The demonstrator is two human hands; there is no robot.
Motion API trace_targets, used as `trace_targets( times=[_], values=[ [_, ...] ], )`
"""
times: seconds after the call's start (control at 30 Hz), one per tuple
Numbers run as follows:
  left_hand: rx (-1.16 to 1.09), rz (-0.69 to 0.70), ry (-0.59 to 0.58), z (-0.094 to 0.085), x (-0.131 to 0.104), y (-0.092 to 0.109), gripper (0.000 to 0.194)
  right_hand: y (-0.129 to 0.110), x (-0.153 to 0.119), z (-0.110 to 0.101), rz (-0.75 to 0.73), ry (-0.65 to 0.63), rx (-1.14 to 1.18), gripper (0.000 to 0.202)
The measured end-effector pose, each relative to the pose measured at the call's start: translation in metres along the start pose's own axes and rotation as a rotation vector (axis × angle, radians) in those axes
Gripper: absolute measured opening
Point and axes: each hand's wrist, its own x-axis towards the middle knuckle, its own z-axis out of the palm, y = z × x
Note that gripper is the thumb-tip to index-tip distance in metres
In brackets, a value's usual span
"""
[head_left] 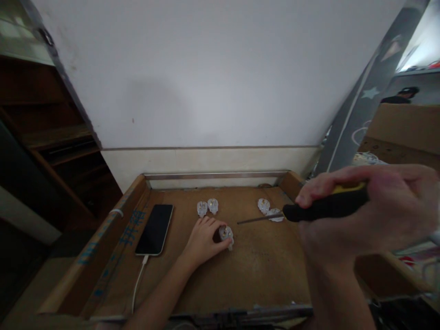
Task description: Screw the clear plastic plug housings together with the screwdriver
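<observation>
Altogether — five plug parts [226,233], one screwdriver [326,206]

Dim, soft light; right hand [371,206] blurred, edges stretched, corners dark.

A plain pale wall [220,68], marked by small stains and a soft shadow, is edged along its foot by a cream band [172,160]. Below it, a workbench [261,275] is lined with brown cardboard and bounded by raised sides, the left one lettered in blue. Dark wooden shelves [55,137] are sunk in gloom at left, under a blurred, pale greenish patch [20,41]. At right, the wall is flanked by a slanting grey panel [360,91] decorated with a white star [370,93]. Beyond, a tan surface [405,126] is seen, and the upper corner is brightly lit.
</observation>
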Motion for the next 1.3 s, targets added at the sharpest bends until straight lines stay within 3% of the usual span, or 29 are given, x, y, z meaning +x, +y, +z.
trace_targets(
  times=[0.17, 0.4, 0.6, 0.67, 0.73, 0.83, 0.9, 1.0, 1.17, 1.3],
  values=[
    [-0.062, 0.008, -0.013, 0.001, 0.001, 0.000, 0.031, -0.018, -0.007, 0.007, 0.095, -0.050, 0.056, 0.016],
    [-0.056, 0.015, -0.022, 0.000, 0.000, 0.004, 0.029, -0.007, -0.018, 0.006, 0.127, -0.158, 0.066, 0.020],
    [-0.069, 0.032, -0.009, 0.002, -0.001, 0.002, 0.028, -0.007, -0.019, 0.004, 0.138, -0.170, 0.046, 0.023],
    [-0.066, 0.036, -0.004, 0.003, -0.001, 0.000, 0.028, -0.004, -0.018, 0.008, 0.159, -0.287, 0.042, 0.022],
    [-0.062, 0.040, 0.000, 0.005, -0.002, -0.001, 0.029, 0.003, -0.012, 0.016, 0.149, -0.489, -0.005, 0.021],
    [-0.064, 0.040, 0.015, 0.006, -0.003, -0.002, 0.029, 0.016, 0.007, 0.029, -0.094, -0.788, -0.310, 0.027],
    [-0.072, 0.041, 0.027, 0.007, -0.003, -0.002, 0.029, 0.018, 0.021, 0.034, -0.262, -0.921, -0.533, 0.029],
    [-0.069, 0.042, 0.020, 0.007, -0.002, -0.002, 0.029, 0.009, 0.033, 0.033, -0.325, -1.073, -0.612, 0.026],
    [-0.034, 0.031, 0.000, 0.004, -0.002, 0.001, 0.028, -0.006, 0.027, 0.022, -0.171, -1.171, -0.392, 0.022],
    [-0.046, 0.025, -0.009, 0.003, -0.002, 0.002, 0.028, 0.002, 0.023, 0.024, 0.221, -1.103, -0.002, 0.006]
  ],
)
